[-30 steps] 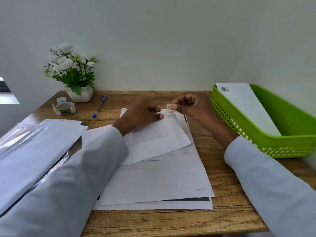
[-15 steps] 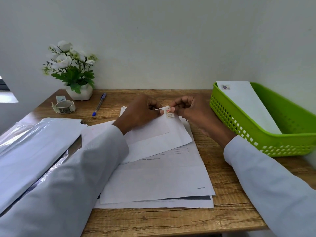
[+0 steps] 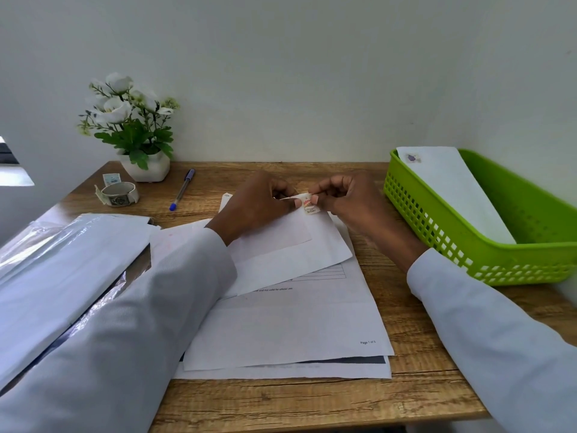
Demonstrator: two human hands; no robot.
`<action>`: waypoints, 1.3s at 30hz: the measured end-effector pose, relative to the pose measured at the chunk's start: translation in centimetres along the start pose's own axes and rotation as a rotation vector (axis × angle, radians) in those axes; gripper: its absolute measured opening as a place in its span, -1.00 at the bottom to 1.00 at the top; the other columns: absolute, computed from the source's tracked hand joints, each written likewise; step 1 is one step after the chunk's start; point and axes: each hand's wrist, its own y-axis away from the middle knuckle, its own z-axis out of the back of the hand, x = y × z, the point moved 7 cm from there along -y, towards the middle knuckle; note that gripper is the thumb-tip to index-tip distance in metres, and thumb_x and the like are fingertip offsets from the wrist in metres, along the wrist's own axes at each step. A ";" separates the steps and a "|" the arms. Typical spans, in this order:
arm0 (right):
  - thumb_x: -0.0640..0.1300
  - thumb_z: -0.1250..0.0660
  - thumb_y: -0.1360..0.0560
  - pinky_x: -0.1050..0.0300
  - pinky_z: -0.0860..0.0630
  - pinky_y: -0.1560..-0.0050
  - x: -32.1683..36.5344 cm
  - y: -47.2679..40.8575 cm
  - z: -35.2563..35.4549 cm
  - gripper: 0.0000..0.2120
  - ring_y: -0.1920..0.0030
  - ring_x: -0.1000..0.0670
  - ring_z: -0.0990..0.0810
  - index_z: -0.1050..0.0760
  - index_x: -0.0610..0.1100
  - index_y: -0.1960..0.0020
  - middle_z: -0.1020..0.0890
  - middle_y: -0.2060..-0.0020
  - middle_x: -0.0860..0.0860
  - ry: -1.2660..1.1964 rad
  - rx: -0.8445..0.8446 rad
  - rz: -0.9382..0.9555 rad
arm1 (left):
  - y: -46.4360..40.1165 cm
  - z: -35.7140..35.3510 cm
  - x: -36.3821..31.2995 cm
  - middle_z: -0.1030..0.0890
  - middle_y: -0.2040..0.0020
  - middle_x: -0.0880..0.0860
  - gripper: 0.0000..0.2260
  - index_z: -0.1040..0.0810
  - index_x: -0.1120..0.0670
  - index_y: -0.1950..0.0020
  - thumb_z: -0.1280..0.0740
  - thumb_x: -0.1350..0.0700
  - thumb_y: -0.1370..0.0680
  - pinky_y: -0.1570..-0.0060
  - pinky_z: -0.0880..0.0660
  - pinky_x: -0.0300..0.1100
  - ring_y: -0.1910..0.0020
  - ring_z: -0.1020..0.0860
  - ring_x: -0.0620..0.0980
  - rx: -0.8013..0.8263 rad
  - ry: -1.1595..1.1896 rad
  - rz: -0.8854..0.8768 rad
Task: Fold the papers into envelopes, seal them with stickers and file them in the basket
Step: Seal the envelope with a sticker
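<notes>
- While my left hand pins the folded envelope down at its far edge, fingers curled with the thumb on the flap, my right hand pinches the sticker between thumb and forefinger, so the sealing step is in hand.
- The sticker sits at the envelope's top edge, between my two hands; its lower part looks to be touching the paper already, though I cannot tell for sure whether it has stuck or merely hangs there.
- The envelope lies on top of the loose papers in the middle of the desk.
- The green basket stands to my right, near but apart from my wrist, with one sealed envelope already leaning inside it.
- Next, I judge, I must lay the sticker across the flap's edge and press it flat, keeping the flap from springing up, before lifting the envelope over to the basket.
- Compared with a second ago, the sticker has come down from the air beside my left thumb to the flap, and my hands have drawn closer together.
- The sticker roll sits untouched by the flower pot, the pen just beside.
</notes>
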 end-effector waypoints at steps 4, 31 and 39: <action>-0.25 -0.50 -0.42 -0.03 -0.64 0.02 0.0 -0.1 0.0 -0.77 0.20 0.10 -0.65 -0.64 0.08 0.24 -0.71 0.25 0.06 0.037 -0.022 0.013 | 0.2 0.1 -0.2 -0.61 0.32 0.13 -0.91 -0.70 0.10 0.13 -0.44 0.10 -0.50 0.36 -0.31 -0.23 0.43 -0.39 -0.12 -0.007 0.008 0.013; -0.16 -0.53 -0.42 0.15 -0.60 0.21 -0.8 1.0 -0.6 -0.79 0.20 -0.01 -0.70 -0.67 -0.22 -0.01 -0.74 0.14 -0.11 -0.348 0.027 -0.213 | 0.7 1.0 -0.6 -0.52 0.40 -0.01 -0.75 -0.66 0.17 0.20 -0.50 -0.03 -0.44 0.42 -0.28 -0.29 0.46 -0.37 -0.13 -0.136 0.271 0.104; -0.33 -0.46 -0.41 0.13 -0.64 0.08 0.1 1.9 -2.1 -0.66 -0.04 -0.09 -0.70 -0.58 -0.29 -0.18 -0.71 -0.06 -0.16 -0.750 0.137 -0.297 | 1.8 5.3 -0.2 -0.63 0.29 0.04 -0.85 -0.68 0.12 0.21 -0.45 0.08 -0.50 0.32 -0.51 -0.21 0.36 -0.52 -0.08 -0.459 0.543 0.252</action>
